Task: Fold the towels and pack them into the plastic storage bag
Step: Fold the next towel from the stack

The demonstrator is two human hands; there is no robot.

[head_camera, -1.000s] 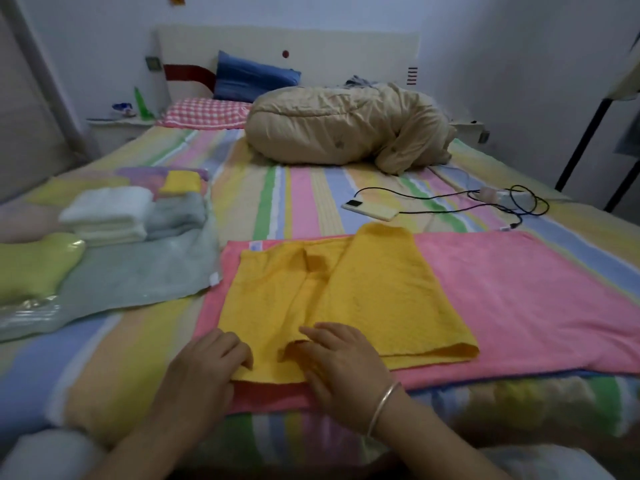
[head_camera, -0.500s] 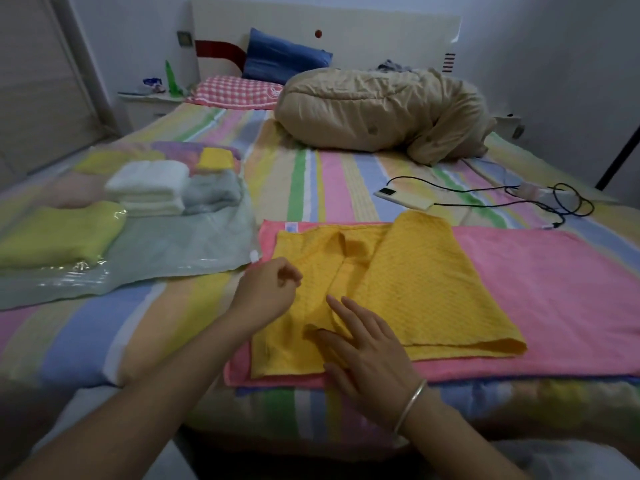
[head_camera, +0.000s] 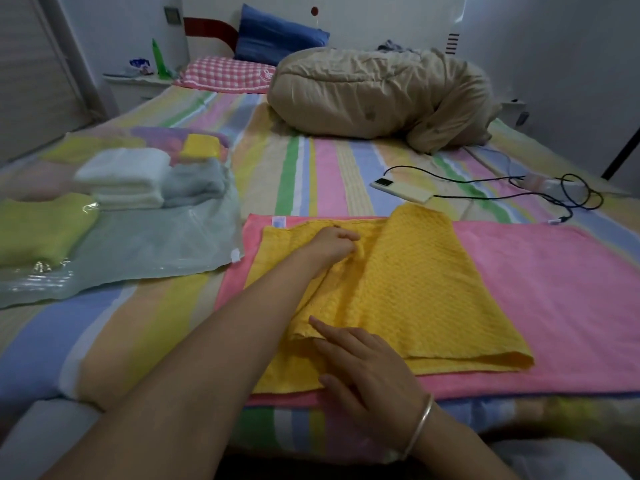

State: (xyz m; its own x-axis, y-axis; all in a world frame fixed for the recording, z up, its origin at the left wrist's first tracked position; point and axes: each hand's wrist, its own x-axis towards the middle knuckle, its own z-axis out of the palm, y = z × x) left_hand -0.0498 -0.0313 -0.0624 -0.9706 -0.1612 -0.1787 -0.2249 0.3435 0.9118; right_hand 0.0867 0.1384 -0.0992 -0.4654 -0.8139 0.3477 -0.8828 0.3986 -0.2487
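Two hands work a yellow towel (head_camera: pixel 415 289) on a pink towel (head_camera: pixel 554 289). Left hand (head_camera: pixel 332 244), farther out, pinches its fold with curled fingers; right hand (head_camera: pixel 367 368), nearer, presses flat, fingers straight. The crease runs between them; plastic storage bag (head_camera: pixel 156 251) lies left of the left hand.

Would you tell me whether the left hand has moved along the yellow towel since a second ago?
Yes. The left hand has gone from the near edge of the yellow towel to its far edge, away from the person.
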